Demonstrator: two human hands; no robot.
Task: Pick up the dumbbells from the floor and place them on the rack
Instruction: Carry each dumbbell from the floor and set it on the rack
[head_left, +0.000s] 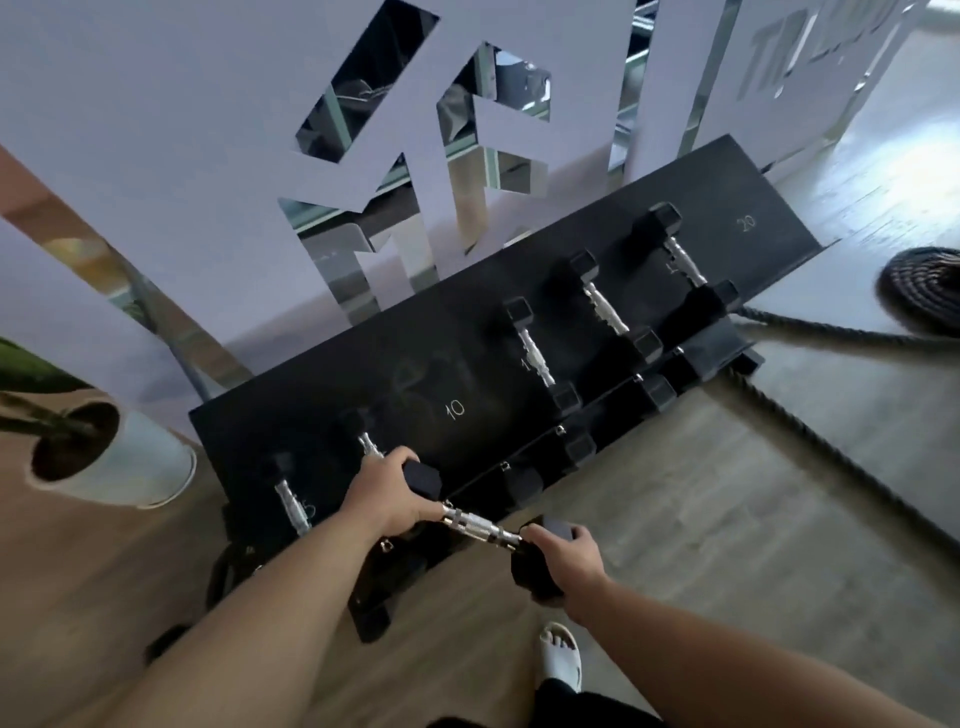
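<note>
While both hands grip dumbbell (480, 525) ends, rack (415, 374) front edge just beyond.

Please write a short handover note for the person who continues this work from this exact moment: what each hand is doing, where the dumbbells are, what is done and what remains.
Left hand: closed on the left head of the held dumbbell.
Right hand: closed on its right head. The dumbbell is in the air, crosswise, just in front of the rack near its left end.
On the top shelf: five dumbbells lie front to back, two at the left, three toward the right. The spots by the marks 10 and 20 are free.
More dumbbells sit on a lower shelf, partly hidden.
Left: turn the held dumbbell and set it in a free spot. The floor behind is not in view.
</note>
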